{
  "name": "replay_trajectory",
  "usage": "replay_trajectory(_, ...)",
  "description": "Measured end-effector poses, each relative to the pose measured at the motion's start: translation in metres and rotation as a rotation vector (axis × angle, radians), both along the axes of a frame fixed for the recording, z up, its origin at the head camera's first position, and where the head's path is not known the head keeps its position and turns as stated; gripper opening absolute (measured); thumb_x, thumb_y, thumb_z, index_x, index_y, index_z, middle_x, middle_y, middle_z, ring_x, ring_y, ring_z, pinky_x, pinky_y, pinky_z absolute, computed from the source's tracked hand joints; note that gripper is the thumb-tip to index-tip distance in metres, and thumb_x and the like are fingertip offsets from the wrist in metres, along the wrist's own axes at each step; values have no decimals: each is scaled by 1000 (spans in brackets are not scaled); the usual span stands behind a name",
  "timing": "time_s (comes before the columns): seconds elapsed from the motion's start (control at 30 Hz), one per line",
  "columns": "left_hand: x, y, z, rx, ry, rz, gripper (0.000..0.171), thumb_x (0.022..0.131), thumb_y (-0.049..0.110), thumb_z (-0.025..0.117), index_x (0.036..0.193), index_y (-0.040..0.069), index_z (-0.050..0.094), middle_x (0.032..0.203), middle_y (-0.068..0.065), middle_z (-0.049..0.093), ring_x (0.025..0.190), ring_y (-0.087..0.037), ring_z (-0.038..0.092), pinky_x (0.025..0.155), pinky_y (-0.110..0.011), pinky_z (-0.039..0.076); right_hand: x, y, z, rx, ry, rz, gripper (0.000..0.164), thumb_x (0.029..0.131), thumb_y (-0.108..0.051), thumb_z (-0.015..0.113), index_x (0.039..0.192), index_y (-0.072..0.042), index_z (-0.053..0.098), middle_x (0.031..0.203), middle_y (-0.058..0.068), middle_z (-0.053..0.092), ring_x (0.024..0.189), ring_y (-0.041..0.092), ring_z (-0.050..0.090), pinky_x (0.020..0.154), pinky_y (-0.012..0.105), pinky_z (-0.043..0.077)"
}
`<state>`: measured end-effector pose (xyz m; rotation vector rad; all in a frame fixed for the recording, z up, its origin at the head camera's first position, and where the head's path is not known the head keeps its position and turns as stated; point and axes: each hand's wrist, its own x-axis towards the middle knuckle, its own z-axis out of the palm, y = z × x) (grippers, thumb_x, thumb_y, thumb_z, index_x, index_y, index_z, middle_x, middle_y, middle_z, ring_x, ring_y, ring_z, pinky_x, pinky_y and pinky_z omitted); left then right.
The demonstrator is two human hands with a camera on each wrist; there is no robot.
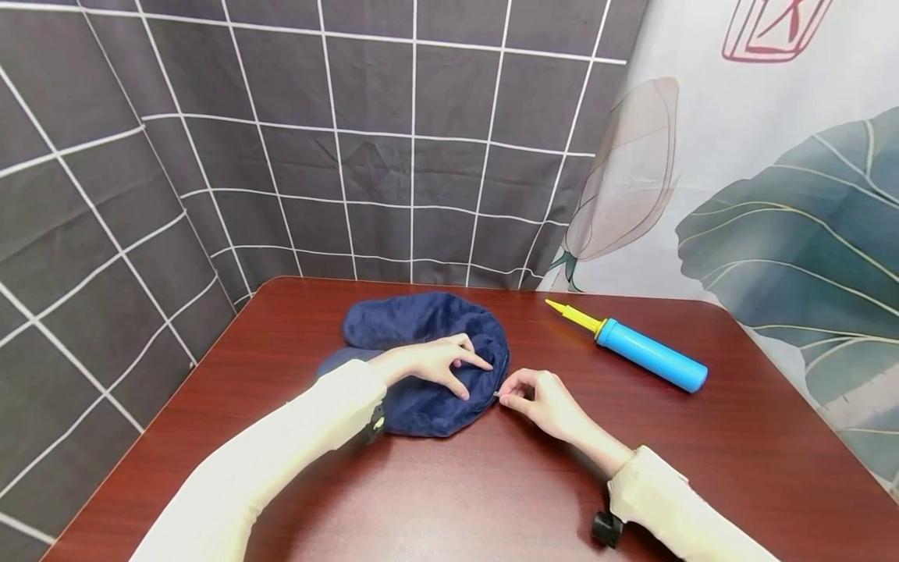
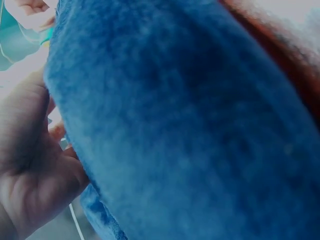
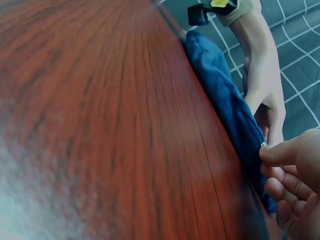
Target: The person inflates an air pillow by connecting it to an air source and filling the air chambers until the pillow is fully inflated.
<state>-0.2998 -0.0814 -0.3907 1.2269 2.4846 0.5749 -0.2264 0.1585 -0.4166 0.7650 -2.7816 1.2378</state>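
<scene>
A navy-blue, plush U-shaped neck pillow (image 1: 421, 414) lies rather flat on the table, its two arms toward the left. My left hand (image 1: 438, 363) rests on its curved part, thumb and index finger stretched apart and pressing the fabric. At the pillow's right edge, my right hand (image 1: 551, 406) pinches a small metal zipper pull (image 1: 497, 394) between thumb and index finger. The right wrist view also has this pinch, with the pull (image 3: 263, 144) at the thumb tip. Blue plush (image 2: 175, 125) fills most of the left wrist view and hides part of the left hand (image 2: 35, 165).
A blue hand air pump (image 1: 653, 355) with a yellow nozzle lies to the right, behind my right hand. The reddish-brown wooden table (image 1: 421, 499) backs onto a dark grid-patterned curtain (image 1: 365, 172). A leaf-printed white cloth (image 1: 702, 179) hangs at the right.
</scene>
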Motion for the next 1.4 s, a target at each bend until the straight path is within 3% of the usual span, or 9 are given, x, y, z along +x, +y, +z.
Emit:
replay_trajectory(0.33, 1, -1, 3, -11, -9, 3, 60, 80, 26, 82, 136, 21, 61, 114, -5, 50, 97, -14, 51, 88, -18, 42, 10, -12, 1, -11, -6, 60, 6, 88, -16, 73, 85, -12, 71, 77, -4, 68, 67, -1, 55, 65, 19, 49)
replay_trajectory(0.93, 1, -4, 2, 3, 5, 7, 61, 78, 25, 83, 135, 17, 62, 113, -6, 51, 96, -15, 53, 87, -17, 42, 18, -32, 2, 10, 80, 113, 7, 86, -8, 73, 83, -13, 71, 78, -4, 67, 71, -3, 55, 67, 18, 50)
replay_trajectory(1.17, 0, -5, -1, 12, 0, 12, 61, 78, 24, 83, 135, 19, 62, 115, -6, 51, 97, -15, 53, 88, -17, 42, 16, -30, -2, -11, 97, 146, 5, 86, -8, 73, 85, -12, 72, 79, -2, 69, 71, -2, 56, 67, 19, 51)
replay_trajectory(1.4, 1, -2, 0, 12, -10, 14, 59, 79, 24, 83, 134, 20, 63, 116, -7, 52, 98, -14, 52, 89, -19, 43, 8, -16, -3, -14, 86, 155, 4, 88, -19, 73, 88, -16, 71, 79, -7, 65, 70, -1, 56, 65, 20, 51)
